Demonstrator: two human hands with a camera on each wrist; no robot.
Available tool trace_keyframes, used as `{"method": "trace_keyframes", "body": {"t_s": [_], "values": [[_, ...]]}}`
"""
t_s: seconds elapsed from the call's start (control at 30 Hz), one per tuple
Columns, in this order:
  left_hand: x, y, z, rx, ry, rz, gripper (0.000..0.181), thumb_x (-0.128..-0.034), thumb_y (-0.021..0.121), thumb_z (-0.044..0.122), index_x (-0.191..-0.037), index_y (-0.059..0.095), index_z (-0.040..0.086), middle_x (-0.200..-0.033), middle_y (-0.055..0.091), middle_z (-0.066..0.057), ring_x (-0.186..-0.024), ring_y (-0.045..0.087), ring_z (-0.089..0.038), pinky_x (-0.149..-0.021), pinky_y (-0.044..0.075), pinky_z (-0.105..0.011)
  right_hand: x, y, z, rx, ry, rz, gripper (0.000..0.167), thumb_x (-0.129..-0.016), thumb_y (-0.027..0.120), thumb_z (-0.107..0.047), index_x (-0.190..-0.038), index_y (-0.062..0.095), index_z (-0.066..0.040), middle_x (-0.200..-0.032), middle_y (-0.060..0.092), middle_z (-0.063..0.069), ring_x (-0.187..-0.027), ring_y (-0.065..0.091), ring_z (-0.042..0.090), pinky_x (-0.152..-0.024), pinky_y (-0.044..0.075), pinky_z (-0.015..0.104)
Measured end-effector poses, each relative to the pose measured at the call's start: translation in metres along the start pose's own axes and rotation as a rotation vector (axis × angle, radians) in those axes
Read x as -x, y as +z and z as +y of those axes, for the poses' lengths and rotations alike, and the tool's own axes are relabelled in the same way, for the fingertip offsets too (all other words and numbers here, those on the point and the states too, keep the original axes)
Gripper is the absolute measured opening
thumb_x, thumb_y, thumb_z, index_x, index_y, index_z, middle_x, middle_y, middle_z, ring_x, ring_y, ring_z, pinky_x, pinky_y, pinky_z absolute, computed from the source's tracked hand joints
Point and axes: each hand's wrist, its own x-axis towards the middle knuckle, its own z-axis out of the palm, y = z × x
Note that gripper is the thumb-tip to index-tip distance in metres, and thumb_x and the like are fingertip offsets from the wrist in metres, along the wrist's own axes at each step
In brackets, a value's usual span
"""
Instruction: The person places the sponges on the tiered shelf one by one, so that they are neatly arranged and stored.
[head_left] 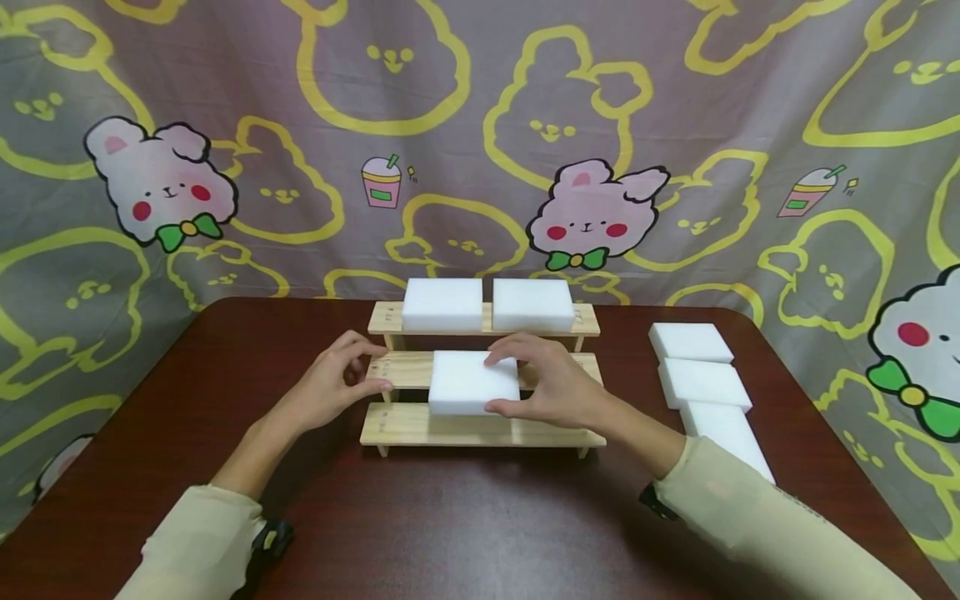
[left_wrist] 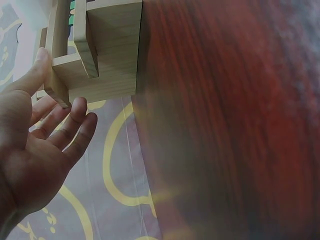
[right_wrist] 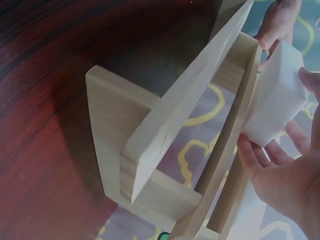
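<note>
My right hand pinches a white foam block between thumb and fingers, at the middle tier of a three-tier wooden display stand. In the right wrist view the fingers grip the block along its edges, close to the stand. At the stand's left end my left hand holds the middle board, thumb toward its front edge and fingers toward the rear. The left wrist view shows the thumb on the board and the other fingers bent near its end. Two white foam blocks sit side by side on the top tier.
Several more white foam blocks lie in a row on the dark red-brown table, right of the stand. Behind the table hangs a grey curtain with cartoon rabbits. My right forearm reaches past the nearest block of that row.
</note>
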Motion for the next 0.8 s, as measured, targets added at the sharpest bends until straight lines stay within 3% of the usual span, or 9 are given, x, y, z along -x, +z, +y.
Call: {"method": "trace_keyframes", "body": {"t_s": [0.5,0.8], "values": [[0.0,0.001,-0.001,0.007,0.018,0.01,0.042,-0.0899,0.083,0.013,-0.126,0.068,-0.003,-0.108,0.054,-0.008,-0.078,0.051,-0.019,-0.067,0.047,-0.027,-0.009,0.011,-0.002,0.055,0.005,0.007,0.046,-0.076,0.094,-0.023,-0.113,0.073,-0.007,-0.125,0.07,0.01,-0.119,0.064,0.027,-0.101,0.052,0.044],[0.001,0.001,-0.001,0.015,0.019,0.015,0.041,-0.09,0.082,0.012,-0.125,0.068,-0.003,-0.108,0.055,-0.009,-0.079,0.051,-0.02,-0.068,0.047,-0.029,-0.015,0.016,-0.002,0.075,-0.007,0.009,0.046,-0.077,0.094,-0.026,-0.114,0.073,-0.008,-0.125,0.069,0.009,-0.117,0.065,0.025,-0.097,0.054,0.041]]}}
